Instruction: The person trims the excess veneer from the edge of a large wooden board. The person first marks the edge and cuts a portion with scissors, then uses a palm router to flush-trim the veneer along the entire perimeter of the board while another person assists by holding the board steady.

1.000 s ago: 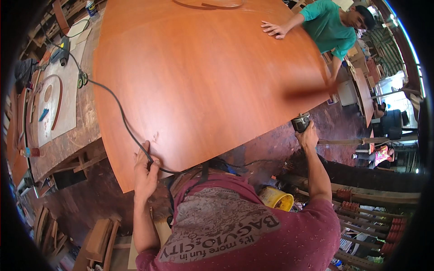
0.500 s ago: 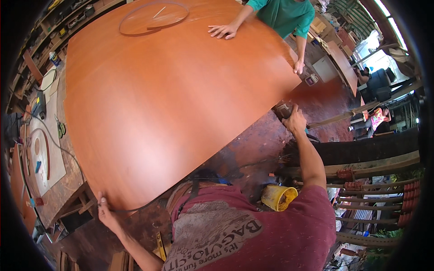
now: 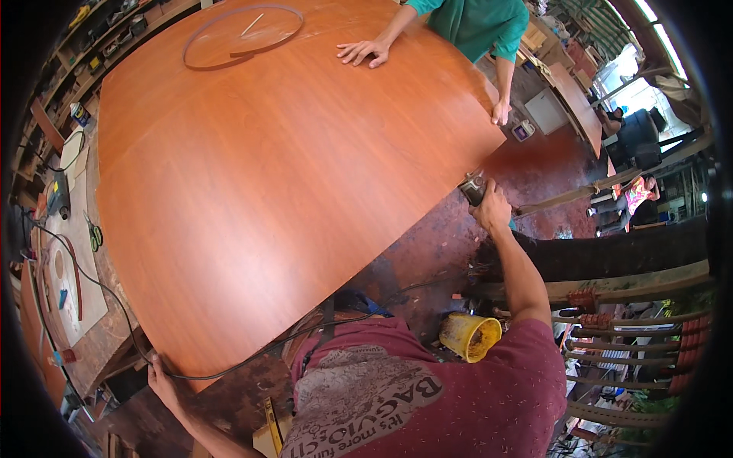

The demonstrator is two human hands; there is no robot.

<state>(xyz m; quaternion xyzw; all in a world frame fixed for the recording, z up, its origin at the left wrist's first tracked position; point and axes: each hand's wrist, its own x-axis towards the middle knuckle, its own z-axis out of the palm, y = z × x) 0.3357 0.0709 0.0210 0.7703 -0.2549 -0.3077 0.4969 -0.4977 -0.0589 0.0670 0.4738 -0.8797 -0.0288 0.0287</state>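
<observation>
A large orange-brown wood-look panel (image 3: pixel 290 160) spreads before me. At its near left corner, my left hand (image 3: pixel 162 382) grips the edge, fingertips up along the rim, thumb side partly hidden. A black cord (image 3: pixel 259 353) passes by this hand and follows the panel's near edge. My right hand (image 3: pixel 494 208) is closed round a dark hand-held power tool (image 3: pixel 473 188), set against the panel's right corner; its exact kind is unclear. Across from me, a co-worker in a green shirt (image 3: pixel 481 30) lays one hand (image 3: pixel 365 52) flat on the panel and holds its right edge with the other (image 3: pixel 500 113).
A coiled edging strip (image 3: pixel 187 47) lies on the panel's far part. On the left bench are green-handled scissors (image 3: pixel 95 235) and a dark power tool (image 3: pixel 58 195). A yellow bucket (image 3: pixel 452 336) stands on the floor near my right arm. Wooden slats (image 3: pixel 626 336) fill the right side.
The panel and my left hand sit a little farther left and lower in view. My right hand stays at the right corner, and the tool now shows more clearly.
</observation>
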